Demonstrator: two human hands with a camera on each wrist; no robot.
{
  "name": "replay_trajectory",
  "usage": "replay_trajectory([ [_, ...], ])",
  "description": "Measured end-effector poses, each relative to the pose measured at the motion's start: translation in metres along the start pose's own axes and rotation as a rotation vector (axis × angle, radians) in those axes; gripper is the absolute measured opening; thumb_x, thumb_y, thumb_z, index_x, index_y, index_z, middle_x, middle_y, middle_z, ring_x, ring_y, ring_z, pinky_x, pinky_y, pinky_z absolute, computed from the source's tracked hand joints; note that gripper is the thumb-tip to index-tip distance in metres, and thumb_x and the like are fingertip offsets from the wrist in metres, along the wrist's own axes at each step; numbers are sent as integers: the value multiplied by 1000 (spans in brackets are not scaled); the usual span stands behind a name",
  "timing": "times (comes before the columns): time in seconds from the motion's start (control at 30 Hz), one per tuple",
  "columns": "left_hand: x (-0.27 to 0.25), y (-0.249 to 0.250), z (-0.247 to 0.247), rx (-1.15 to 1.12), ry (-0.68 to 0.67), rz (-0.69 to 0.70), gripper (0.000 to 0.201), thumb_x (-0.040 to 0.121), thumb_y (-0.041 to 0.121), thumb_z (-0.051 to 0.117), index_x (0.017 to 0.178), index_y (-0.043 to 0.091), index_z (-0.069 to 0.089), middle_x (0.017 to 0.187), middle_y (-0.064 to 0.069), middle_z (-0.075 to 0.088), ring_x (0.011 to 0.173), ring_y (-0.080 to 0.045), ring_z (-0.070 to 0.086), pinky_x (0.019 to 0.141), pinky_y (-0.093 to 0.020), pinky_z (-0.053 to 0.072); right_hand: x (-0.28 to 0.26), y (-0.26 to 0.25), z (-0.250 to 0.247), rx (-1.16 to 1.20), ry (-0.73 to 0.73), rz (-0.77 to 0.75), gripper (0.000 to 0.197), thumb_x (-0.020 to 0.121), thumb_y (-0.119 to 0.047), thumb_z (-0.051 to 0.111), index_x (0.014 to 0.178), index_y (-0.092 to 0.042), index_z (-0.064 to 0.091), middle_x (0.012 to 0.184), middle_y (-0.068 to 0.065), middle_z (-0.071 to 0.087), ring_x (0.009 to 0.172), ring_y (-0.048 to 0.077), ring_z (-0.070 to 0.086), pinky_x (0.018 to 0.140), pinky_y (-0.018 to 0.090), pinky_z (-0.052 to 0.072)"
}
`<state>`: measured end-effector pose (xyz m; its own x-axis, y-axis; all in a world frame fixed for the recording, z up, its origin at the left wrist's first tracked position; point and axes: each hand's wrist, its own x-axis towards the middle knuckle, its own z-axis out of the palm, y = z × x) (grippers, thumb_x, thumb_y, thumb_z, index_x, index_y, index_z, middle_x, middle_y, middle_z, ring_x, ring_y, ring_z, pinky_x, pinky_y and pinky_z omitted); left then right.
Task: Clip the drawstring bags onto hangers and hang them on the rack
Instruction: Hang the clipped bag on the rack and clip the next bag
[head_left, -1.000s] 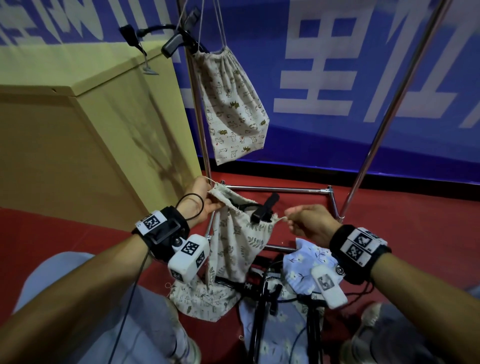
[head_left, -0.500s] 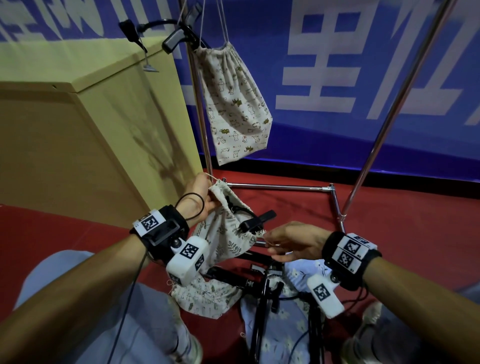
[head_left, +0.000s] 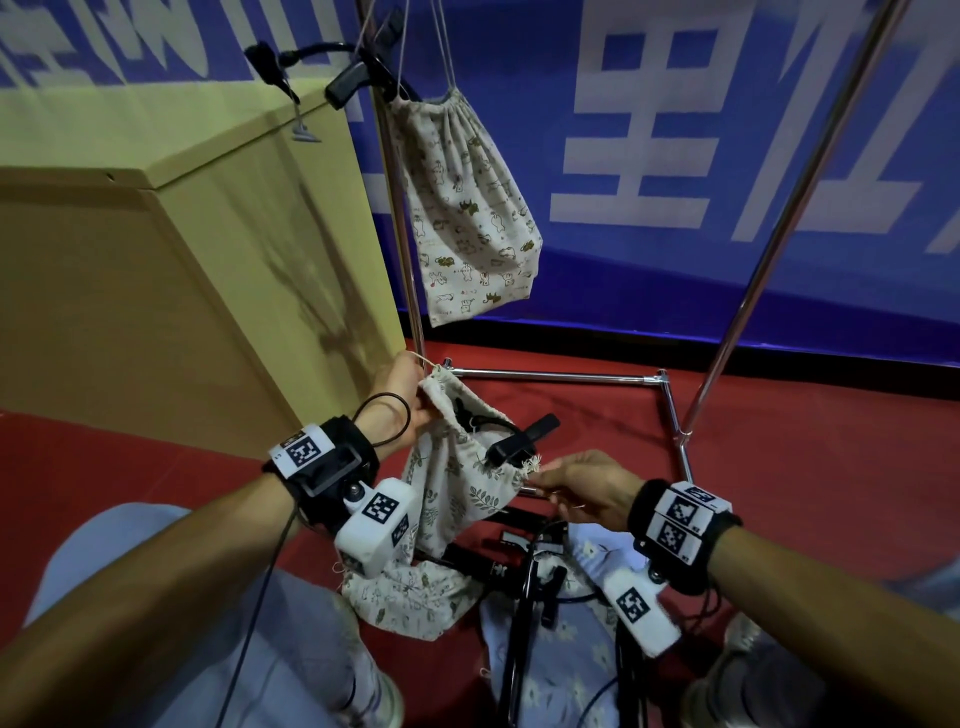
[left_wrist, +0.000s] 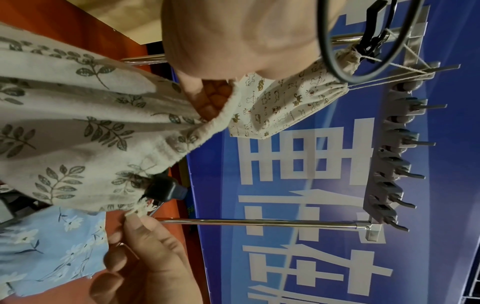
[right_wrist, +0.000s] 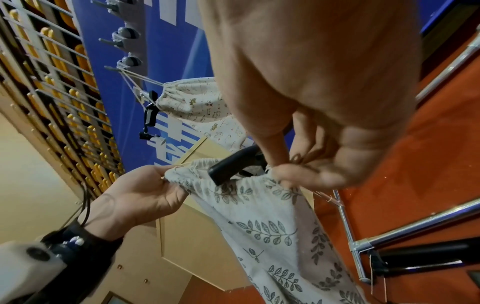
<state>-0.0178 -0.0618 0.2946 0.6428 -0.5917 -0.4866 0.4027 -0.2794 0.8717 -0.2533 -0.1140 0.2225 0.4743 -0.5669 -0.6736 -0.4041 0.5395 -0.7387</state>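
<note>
1. Pinching the top hem of the leaf-print bag (head_left: 457, 483) at its left corner is the left hand (head_left: 402, 402), thumb and fingers closed on the gathered cloth and holding it up above the red floor (head_left: 779, 467).
2. Behind that hand stands a tan cabinet (head_left: 182, 286); it takes no part in the work.
3. Above, the animal-print bag (head_left: 467, 208) already hangs from the rack (head_left: 397, 208) by its cords, with a black hanger (head_left: 358, 78) beside its neck. That bag looks finished.
4. At the centre, a black hanger clip (head_left: 522, 439) sits at the leaf-print bag's mouth. From the left wrist view its jaw seems to bite the hem, but I cannot tell whether it has fully closed on the cloth.
5. Right of the clip, the right hand (head_left: 587, 488) pinches the frayed right corner of the same hem, so the mouth is stretched between both hands.
6. Below the hands, a blue floral bag (head_left: 540, 649) lies on the floor among more black hangers (head_left: 519, 597), unclipped.
7. Judged from this, roughly a third is done: one bag hung, one being clipped and not yet lifted to the rack, and at least one waiting.
</note>
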Motion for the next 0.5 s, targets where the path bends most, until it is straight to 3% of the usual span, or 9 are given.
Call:
replay_trajectory([
  [0.07, -2, 1, 0, -4, 1, 17, 11, 85, 15, 42, 74, 14, 45, 92, -10, 51, 84, -27, 53, 68, -38, 54, 1, 0, -5, 13, 77, -45, 13, 88, -6, 75, 99, 2, 76, 66, 7, 63, 42, 11, 49, 36, 18, 41],
  [0.17, -4, 2, 1, 5, 4, 27, 15, 90, 13, 40, 79, 13, 50, 80, -12, 60, 75, -27, 61, 52, -31, 57, 2, -6, -13, 153, 112, -100, 12, 91, -13, 70, 95, -4, 78, 76, 3, 63, 50, 11, 45, 42, 21, 37],
  [0.23, -4, 5, 0, 15, 5, 22, 16, 94, 16, 40, 86, 13, 54, 79, -8, 64, 73, -26, 64, 47, -30, 55, 0, -18, -17, 288, 29, -84, 24, 93, -16, 62, 74, -10, 75, 73, 0, 57, 52, 11, 40, 44, 22, 31],
  [0.27, -4, 8, 0, 22, 12, 21, 16, 95, 17, 40, 87, 13, 53, 79, -8, 64, 72, -25, 64, 50, -32, 57, -3, -26, -18, 353, -22, -70, 32, 92, -19, 59, 62, -13, 68, 69, 0, 53, 51, 11, 39, 44, 22, 27],
  [0.33, -2, 13, -2, 26, 68, 34, 21, 97, 16, 40, 79, 14, 50, 69, -5, 57, 62, -21, 56, 71, -41, 60, -11, -43, -23, 470, -80, -70, 34, 89, -22, 58, 56, -17, 54, 61, -2, 48, 50, 12, 37, 44, 23, 23],
  [0.4, 2, 18, -4, 22, 139, 39, 25, 95, 13, 40, 70, 16, 46, 62, -2, 46, 54, -17, 43, 87, -43, 53, -17, -55, -29, 530, -98, -118, 33, 90, -20, 56, 58, -20, 49, 59, -3, 47, 49, 11, 35, 44, 23, 21],
  [0.5, 9, 26, -16, -2, 113, 12, 26, 90, 7, 40, 66, 17, 46, 65, -1, 43, 58, -16, 42, 92, -42, 45, -17, -69, -45, 564, -90, -194, 25, 94, -10, 49, 70, -17, 47, 56, -4, 41, 43, 8, 30, 37, 19, 19],
])
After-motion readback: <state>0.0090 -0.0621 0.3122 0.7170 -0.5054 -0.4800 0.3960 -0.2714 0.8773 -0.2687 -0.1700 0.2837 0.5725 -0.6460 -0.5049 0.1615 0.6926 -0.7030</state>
